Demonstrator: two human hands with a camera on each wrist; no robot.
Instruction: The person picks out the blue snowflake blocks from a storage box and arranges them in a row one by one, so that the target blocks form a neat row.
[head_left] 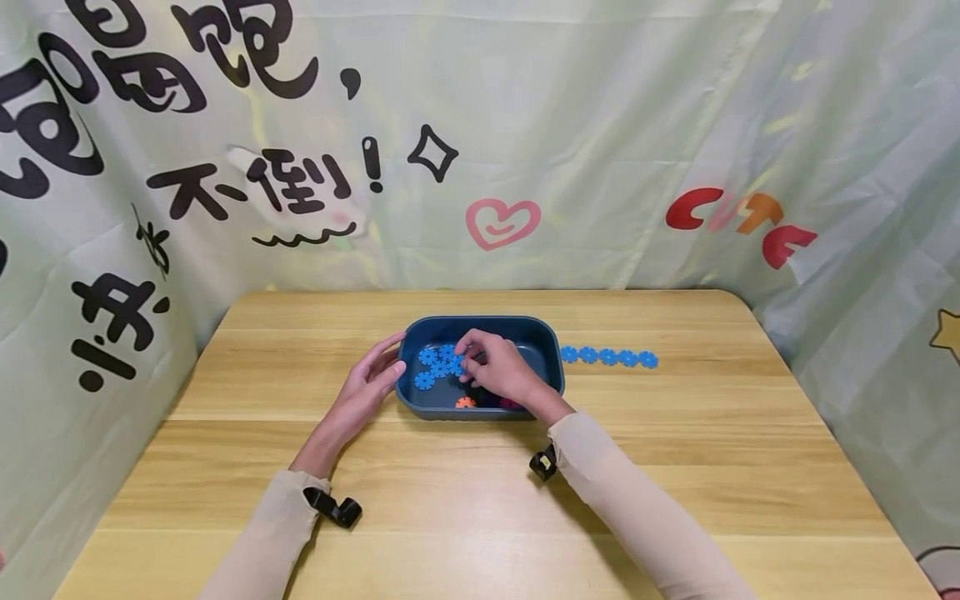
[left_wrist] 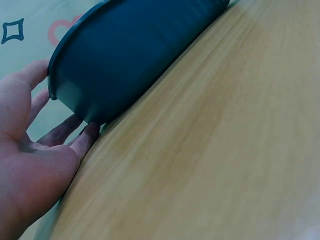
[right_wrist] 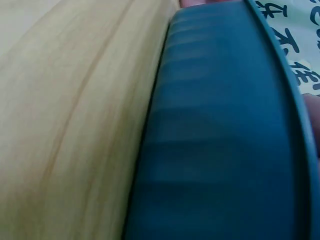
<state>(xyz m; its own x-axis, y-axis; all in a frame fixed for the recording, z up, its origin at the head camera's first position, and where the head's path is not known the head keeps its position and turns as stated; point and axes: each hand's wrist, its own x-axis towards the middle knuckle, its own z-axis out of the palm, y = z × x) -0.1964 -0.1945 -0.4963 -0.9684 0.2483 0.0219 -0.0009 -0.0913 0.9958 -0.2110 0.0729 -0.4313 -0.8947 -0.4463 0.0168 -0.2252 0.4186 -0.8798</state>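
A dark blue rectangular bin (head_left: 480, 414) sits on the table with several blue snowflake-shaped discs (head_left: 425, 381) inside, mostly toward its left. My left hand (head_left: 367, 383) rests against the bin's left end; the left wrist view has its extended fingers (left_wrist: 59, 131) touching the outer wall. My right hand (head_left: 495, 367) reaches over the front rim into the bin. Its curled fingertips are at a blue disc near the pile, but whether they pinch it is unclear. In the right wrist view the bin's wall (right_wrist: 215, 125) hides most of that hand.
A straight row of several blue discs (head_left: 608, 357) lies on the wooden table (head_left: 450, 500), extending right from the bin. An orange disc (head_left: 466, 402) and a dark pink piece (head_left: 510, 403) lie at the bin's front. A printed curtain (head_left: 600, 125) stands behind the table.
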